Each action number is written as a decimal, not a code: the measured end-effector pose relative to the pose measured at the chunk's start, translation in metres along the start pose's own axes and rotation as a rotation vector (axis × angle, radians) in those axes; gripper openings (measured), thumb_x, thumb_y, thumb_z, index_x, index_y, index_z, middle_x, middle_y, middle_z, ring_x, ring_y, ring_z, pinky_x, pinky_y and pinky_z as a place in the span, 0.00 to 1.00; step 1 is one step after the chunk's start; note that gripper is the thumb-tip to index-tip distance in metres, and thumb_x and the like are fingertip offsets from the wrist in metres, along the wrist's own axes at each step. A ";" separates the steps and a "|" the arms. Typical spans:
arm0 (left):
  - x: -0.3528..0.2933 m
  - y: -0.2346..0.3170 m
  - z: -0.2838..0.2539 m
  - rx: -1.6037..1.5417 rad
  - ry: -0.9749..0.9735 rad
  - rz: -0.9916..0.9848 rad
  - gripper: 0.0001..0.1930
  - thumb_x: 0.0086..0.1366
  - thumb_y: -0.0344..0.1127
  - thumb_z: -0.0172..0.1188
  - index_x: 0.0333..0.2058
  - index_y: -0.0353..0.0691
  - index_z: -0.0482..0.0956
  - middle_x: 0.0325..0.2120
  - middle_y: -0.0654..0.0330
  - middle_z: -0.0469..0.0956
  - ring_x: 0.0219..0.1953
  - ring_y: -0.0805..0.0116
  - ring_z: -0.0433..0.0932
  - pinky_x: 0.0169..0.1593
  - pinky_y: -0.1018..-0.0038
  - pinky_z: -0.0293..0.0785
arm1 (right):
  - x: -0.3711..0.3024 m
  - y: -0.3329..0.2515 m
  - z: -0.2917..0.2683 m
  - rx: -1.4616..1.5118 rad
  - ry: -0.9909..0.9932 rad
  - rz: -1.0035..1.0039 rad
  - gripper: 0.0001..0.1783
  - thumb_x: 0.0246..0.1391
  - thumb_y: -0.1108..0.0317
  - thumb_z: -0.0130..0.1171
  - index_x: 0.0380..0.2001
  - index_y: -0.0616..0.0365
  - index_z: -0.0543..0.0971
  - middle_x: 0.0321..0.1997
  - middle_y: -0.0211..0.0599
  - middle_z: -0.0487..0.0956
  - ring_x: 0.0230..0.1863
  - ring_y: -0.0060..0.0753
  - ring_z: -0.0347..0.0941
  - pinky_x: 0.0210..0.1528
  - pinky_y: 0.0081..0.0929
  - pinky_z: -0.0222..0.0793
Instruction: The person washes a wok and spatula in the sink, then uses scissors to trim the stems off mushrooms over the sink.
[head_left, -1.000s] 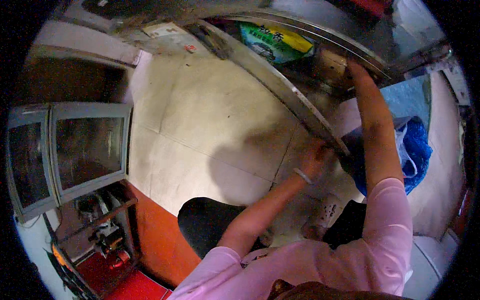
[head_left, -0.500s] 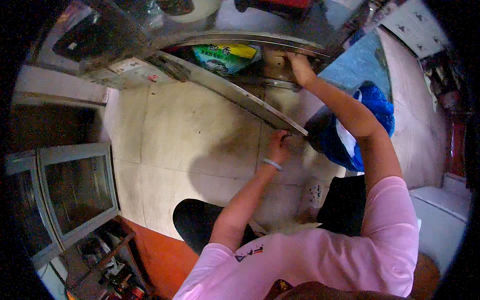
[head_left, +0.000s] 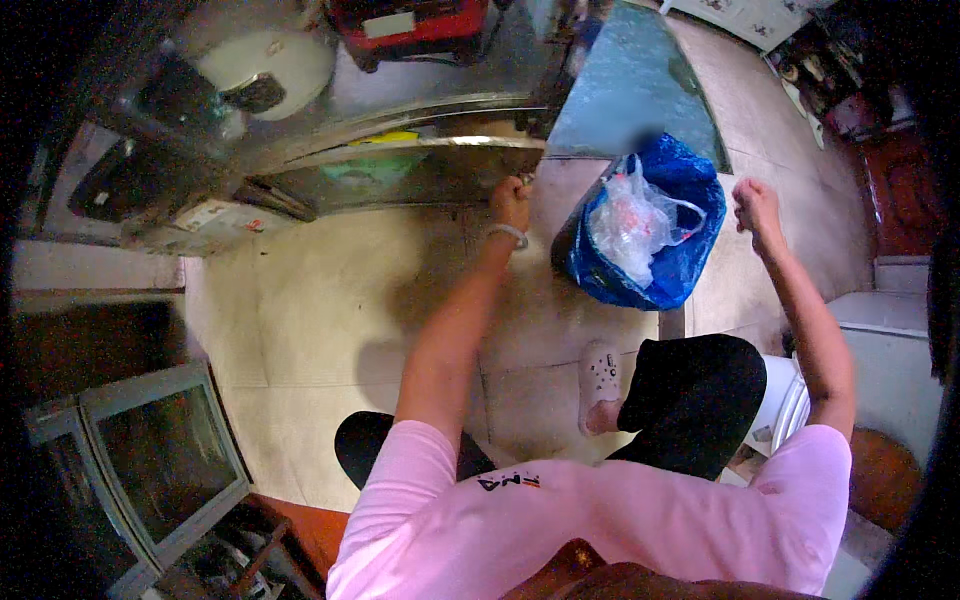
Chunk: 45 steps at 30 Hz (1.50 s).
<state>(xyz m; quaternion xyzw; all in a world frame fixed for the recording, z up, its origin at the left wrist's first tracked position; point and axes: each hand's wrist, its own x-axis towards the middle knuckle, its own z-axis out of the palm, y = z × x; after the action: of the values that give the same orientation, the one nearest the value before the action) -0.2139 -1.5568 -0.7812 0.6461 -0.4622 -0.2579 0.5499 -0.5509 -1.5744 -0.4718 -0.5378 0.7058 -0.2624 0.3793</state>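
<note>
My left hand (head_left: 511, 204), with a pale bracelet at the wrist, is closed on the free end of a cabinet door (head_left: 450, 172). The door stands almost against the cabinet, leaving a narrow gap along its top edge. Through that gap shows a bit of a yellow package (head_left: 395, 137). Over to the right, my right hand (head_left: 757, 212) hangs in the air with curled fingers; whatever they may hold is hidden. Nearest to it is a blue bag (head_left: 705, 255) standing on the floor, with a clear plastic bag (head_left: 635, 225) inside its mouth.
Above the door runs a metal counter (head_left: 375, 95) bearing a red appliance (head_left: 410, 25) and a round pale lid (head_left: 265, 70). A blue panel (head_left: 640, 85) lies behind the bag. My clog (head_left: 600, 375) rests on the tiled floor. A glass-doored cabinet (head_left: 160, 440) stands at left.
My left hand has swung the cabinet door inward, away from me. My right hand has come out of the cabinet and moved right, past the blue bag. The view has shifted too.
</note>
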 end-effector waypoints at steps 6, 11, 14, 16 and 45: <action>0.058 -0.010 0.010 0.069 0.028 -0.110 0.05 0.51 0.29 0.52 0.26 0.36 0.74 0.21 0.51 0.74 0.27 0.55 0.73 0.33 0.65 0.69 | 0.011 0.108 0.000 -0.316 -0.532 0.233 0.11 0.48 0.62 0.51 0.30 0.58 0.74 0.27 0.36 0.73 0.22 0.27 0.69 0.19 0.26 0.66; 0.047 0.058 -0.013 0.363 -0.262 -0.032 0.09 0.54 0.28 0.48 0.32 0.38 0.77 0.31 0.51 0.77 0.34 0.54 0.76 0.40 0.66 0.71 | 0.007 0.172 0.045 -0.187 -0.870 -0.155 0.13 0.48 0.62 0.54 0.33 0.60 0.74 0.30 0.37 0.75 0.28 0.28 0.72 0.28 0.26 0.70; 0.054 0.059 -0.055 0.521 -0.276 0.100 0.09 0.56 0.30 0.47 0.33 0.39 0.77 0.32 0.53 0.77 0.34 0.55 0.75 0.40 0.66 0.71 | 0.011 0.132 0.076 -0.027 -0.881 0.417 0.12 0.46 0.63 0.56 0.32 0.60 0.74 0.29 0.36 0.75 0.29 0.30 0.72 0.28 0.28 0.70; 0.054 0.051 -0.076 0.350 -0.273 0.106 0.10 0.57 0.32 0.49 0.34 0.39 0.77 0.31 0.54 0.77 0.33 0.58 0.75 0.39 0.67 0.71 | 0.010 0.108 0.097 -0.007 -0.954 0.377 0.10 0.45 0.66 0.57 0.31 0.59 0.74 0.29 0.33 0.75 0.28 0.30 0.72 0.29 0.28 0.71; -0.185 0.253 -0.298 -0.997 0.405 -0.747 0.24 0.64 0.51 0.42 0.53 0.43 0.62 0.48 0.63 0.66 0.48 0.68 0.65 0.50 0.73 0.61 | -0.224 -0.090 0.297 0.223 -1.245 -0.153 0.16 0.50 0.75 0.47 0.45 0.57 0.66 0.40 0.33 0.68 0.42 0.28 0.66 0.37 0.27 0.69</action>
<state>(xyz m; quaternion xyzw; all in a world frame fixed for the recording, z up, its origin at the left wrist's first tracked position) -0.1236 -1.2450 -0.4955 0.4666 0.0811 -0.4881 0.7331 -0.2279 -1.3740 -0.5153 -0.5959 0.2812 0.0010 0.7522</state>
